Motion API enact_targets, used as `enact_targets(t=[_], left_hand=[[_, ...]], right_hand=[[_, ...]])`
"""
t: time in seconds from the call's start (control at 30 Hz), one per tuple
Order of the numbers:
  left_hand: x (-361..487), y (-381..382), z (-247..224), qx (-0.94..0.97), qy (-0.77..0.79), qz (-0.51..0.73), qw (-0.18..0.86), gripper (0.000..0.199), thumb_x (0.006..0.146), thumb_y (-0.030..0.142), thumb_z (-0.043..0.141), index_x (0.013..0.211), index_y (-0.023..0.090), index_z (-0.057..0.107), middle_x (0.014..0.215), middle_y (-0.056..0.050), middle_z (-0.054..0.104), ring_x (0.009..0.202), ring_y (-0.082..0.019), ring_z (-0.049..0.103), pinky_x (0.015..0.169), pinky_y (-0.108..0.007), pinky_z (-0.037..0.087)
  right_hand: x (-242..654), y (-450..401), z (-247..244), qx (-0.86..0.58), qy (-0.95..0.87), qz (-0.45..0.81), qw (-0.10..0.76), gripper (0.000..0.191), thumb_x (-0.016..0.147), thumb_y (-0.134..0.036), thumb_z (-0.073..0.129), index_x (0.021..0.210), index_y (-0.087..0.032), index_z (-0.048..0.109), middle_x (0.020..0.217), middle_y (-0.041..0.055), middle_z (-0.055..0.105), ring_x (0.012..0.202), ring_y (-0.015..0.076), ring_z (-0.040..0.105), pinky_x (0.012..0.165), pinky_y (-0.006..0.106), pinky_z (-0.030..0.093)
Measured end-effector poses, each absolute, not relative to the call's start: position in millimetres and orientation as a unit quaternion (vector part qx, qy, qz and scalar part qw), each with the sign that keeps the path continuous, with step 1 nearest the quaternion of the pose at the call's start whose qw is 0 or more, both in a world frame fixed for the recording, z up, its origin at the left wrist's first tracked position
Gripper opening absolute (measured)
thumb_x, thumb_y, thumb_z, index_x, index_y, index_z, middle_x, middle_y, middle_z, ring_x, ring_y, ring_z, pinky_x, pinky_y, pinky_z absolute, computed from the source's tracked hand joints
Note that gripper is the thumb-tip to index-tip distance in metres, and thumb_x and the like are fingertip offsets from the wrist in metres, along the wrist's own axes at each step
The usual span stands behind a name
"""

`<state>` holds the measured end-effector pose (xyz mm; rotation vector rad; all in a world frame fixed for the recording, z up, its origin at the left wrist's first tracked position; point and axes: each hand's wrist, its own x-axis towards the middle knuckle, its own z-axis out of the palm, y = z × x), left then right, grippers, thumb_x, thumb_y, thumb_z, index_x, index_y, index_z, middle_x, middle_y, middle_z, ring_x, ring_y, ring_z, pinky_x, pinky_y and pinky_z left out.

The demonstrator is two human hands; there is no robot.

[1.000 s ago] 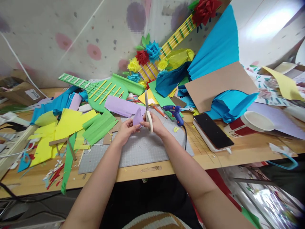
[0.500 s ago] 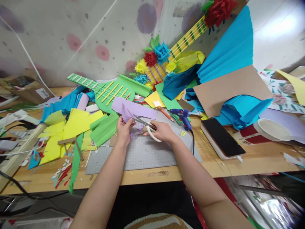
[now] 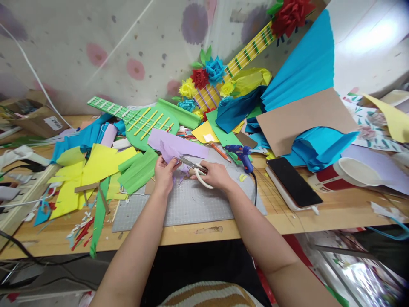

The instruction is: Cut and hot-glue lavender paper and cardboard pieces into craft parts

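Note:
My left hand [image 3: 165, 174] pinches a piece of purple crepe paper [image 3: 168, 150] over the grey cutting mat [image 3: 198, 209]. In my right hand [image 3: 214, 174] is a pair of scissors [image 3: 202, 179] with white handles, its blades pointing left against the paper at my left fingertips. Small purple scraps [image 3: 181, 172] lie below the blades. Behind my hands lies a flat purple strip [image 3: 191, 147]. A blue glue gun [image 3: 241, 155] and an orange utility knife [image 3: 220, 152] rest just beyond my right hand.
A green paper guitar [image 3: 140, 128] and a yellow flowered guitar [image 3: 207, 98] are at the back. Yellow paper [image 3: 99, 166] and green crepe [image 3: 139, 171] cover the left. To the right are a phone [image 3: 294, 182], a paper cup [image 3: 338, 177] and brown cardboard [image 3: 284, 123].
The whole view has shifted slightly left. My hands stay at the purple paper, with the scissors at nearly the same place on it.

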<state>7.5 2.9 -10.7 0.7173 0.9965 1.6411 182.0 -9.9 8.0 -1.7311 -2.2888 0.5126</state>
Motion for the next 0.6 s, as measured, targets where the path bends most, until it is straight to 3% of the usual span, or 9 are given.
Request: enact_targets(t=[0.6], left_hand=[[6.2, 4.3, -14.6, 0.257, 0.428, 0.686, 0.53, 0.039, 0.048, 0.02, 0.078, 0.08, 0.018, 0.056, 0.077, 0.003, 0.063, 0.066, -0.009, 0.06, 0.065, -0.026, 0.054]], right_hand=[[176.5, -14.3, 7.6, -0.616, -0.778, 0.081, 0.094, 0.055, 0.077, -0.069, 0.038, 0.086, -0.021, 0.062, 0.078, 0.0071, 0.069, 0.073, 0.0201, 0.061, 0.056, 0.027, 0.023]])
